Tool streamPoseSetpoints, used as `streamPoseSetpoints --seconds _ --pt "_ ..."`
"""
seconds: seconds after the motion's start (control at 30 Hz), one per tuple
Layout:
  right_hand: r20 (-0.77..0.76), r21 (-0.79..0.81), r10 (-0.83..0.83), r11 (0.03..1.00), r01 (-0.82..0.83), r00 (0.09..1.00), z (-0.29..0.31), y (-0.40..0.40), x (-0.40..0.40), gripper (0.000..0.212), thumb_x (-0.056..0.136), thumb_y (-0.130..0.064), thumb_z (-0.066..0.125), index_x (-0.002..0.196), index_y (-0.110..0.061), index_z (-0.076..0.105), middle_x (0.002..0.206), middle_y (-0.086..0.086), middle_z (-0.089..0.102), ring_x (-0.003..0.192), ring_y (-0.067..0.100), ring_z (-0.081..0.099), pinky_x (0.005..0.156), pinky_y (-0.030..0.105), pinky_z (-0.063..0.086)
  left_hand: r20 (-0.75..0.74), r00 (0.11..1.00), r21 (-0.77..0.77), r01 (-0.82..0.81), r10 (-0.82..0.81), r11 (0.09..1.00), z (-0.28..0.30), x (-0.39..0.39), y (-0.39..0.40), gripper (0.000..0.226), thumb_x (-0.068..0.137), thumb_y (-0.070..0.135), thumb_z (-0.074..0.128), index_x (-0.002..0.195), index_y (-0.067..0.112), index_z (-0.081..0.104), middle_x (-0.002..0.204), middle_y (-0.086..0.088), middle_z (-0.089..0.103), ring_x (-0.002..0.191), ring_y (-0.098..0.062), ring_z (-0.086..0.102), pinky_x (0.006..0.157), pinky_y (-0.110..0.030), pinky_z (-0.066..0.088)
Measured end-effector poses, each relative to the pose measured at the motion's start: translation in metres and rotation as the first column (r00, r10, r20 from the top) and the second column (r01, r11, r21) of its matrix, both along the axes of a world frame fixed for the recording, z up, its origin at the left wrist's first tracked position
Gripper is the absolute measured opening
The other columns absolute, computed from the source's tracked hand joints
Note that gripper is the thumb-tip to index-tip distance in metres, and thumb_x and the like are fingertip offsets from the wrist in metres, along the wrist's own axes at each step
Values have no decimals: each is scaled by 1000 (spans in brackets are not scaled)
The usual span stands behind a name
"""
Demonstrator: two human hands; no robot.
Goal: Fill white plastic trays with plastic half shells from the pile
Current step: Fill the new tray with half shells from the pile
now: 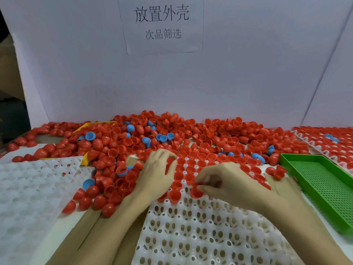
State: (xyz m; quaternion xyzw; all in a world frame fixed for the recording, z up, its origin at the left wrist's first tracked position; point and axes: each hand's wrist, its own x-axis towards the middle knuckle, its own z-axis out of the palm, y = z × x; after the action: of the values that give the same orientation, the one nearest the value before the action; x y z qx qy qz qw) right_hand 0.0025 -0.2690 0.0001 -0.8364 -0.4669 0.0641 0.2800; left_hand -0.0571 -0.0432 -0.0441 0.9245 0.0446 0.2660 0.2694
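A big pile of red half shells (191,132), with a few blue ones mixed in, covers the back of the table. A white plastic tray (200,232) lies in front of me; its far rows hold red shells, its near pockets are bare. My left hand (156,175) rests on the tray's far left part, fingers curled over red shells at the pile's edge. My right hand (225,183) pinches a red half shell (196,191) over a tray pocket, next to another seated red shell (174,195).
More white trays (24,188) lie at the left, partly under loose shells. A green perforated tray (322,184) sits at the right, a filled white tray (330,148) behind it. A yellow tray (95,124) is half buried in the pile. A white backboard with a paper sign stands behind.
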Motion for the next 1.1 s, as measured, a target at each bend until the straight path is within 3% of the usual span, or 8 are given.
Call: streamPoseSetpoints --seconds 0.1,0.33,0.47,0.53,0.63,0.8,1.0,1.1 --pt "94 -69 -6 998 13 996 1 16 -5 17 97 -24 74 114 -24 74 82 -14 71 73 -14 63 69 5 49 -48 999 42 -18 20 999 -7 1 -4 22 106 29 47 122 25 62 123 16 55 119 -4 47 102 -28 41" --pt "128 -97 15 995 -3 992 -3 26 -16 9 98 -19 73 107 -17 74 83 -6 69 68 -1 61 70 6 47 -75 995 90 -54 61 994 -7 -1 -8 25 108 29 40 123 29 61 126 16 54 118 -5 48 102 -30 42" --pt "24 -90 28 996 -26 999 3 19 -9 12 98 -27 72 109 -22 74 76 -12 67 68 -7 63 64 10 51 -63 997 106 -44 51 993 -7 -1 -7 25 108 28 41 123 28 60 125 16 54 115 -6 49 100 -34 44" --pt "-95 -11 -2 1000 1 995 9 8 4 13 101 -29 66 107 -21 74 72 -11 70 58 -2 61 56 13 50 -51 998 117 -38 44 992 -7 -1 -6 23 107 27 42 121 28 61 124 17 53 112 -7 51 98 -35 46" --pt "-265 158 -106 976 151 958 13 -20 30 16 102 -29 64 101 -20 76 73 -8 73 61 3 63 60 18 52 -33 999 150 -19 24 988 -7 -2 -7 21 106 25 44 117 27 63 125 18 53 112 -6 51 96 -33 47" --pt "-600 413 -57 832 370 798 -6 -51 58 25 101 -30 63 104 -14 81 77 4 62 67 13 54 61 21 47 -25 1000 182 -4 9 983 -9 -1 -6 21 106 23 45 114 27 63 121 20 54 108 -4 48 92 -26 45" --pt "-613 618 -131 536 576 779 -14 -61 69 32 106 -28 57 94 -10 79 68 4 59 60 12 51 52 17 44 -80 997 248 -1 22 969 -6 -2 -8 22 106 26 40 118 31 58 120 23 49 108 -2 46 94 -27 46" --pt "-644 646 -97 462 608 759 -16 -66 68 35 107 -27 54 96 -3 77 65 5 59 57 12 51 49 17 43 -145 989 298 20 25 954 -3 -4 -7 26 104 22 39 124 31 52 128 21 42 113 -4 45 97 -30 47"
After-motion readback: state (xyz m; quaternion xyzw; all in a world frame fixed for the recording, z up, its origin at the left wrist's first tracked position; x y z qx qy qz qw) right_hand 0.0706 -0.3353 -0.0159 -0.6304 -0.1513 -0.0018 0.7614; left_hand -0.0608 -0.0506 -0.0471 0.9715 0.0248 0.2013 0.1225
